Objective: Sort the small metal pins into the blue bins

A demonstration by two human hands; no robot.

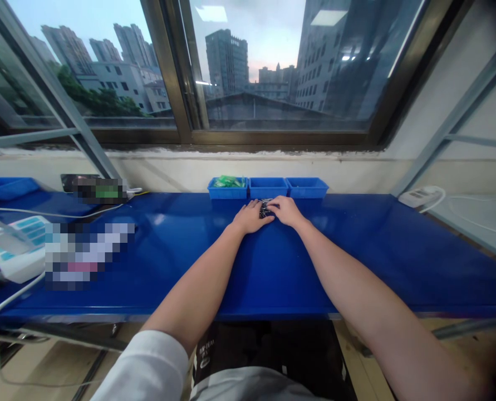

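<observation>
A small heap of dark, shiny, metallic-looking pieces point(265, 208) lies on the blue table between my hands, too small to name. My left hand point(250, 217) rests along the heap's left side, fingers stretched forward and thumb pointing right. From the right, my right hand point(288, 211) reaches into the pieces with its fingers bent and drawn together. Whatever is at those fingertips is too small to make out. Just beyond the hands stand a blue tray holding green items point(229, 189), a middle blue tray point(268, 192) and a right blue tray point(307, 192).
The blue table point(181, 267) runs below a window. At left are a white device with blue-green panels point(26, 234), a cable and a blurred patch. Another blue tray point(8, 189) sits at far left. A white power strip point(421, 196) lies at right near a metal frame.
</observation>
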